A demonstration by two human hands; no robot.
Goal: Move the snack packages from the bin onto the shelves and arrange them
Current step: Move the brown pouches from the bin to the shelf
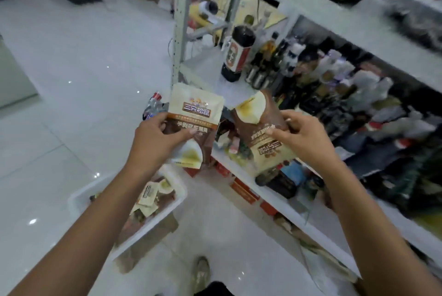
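My left hand (157,137) grips a cream-and-brown snack package (195,109) by its lower half, thumb across the front. My right hand (303,133) pinches a second snack package (256,116) of the same kind, turned the other way up. Both packages hang in the air just before the white shelf (270,197). Below my left forearm the white bin (178,190) stands on the floor with several more snack packages (150,196) in it.
The shelf rack holds a big dark bottle (236,54), several smaller bottles (263,68) and packed goods to the right. Red boxes (244,191) sit under the middle shelf. A plastic bottle (154,104) lies behind the left package. White tiled floor (71,68) spreads to the left.
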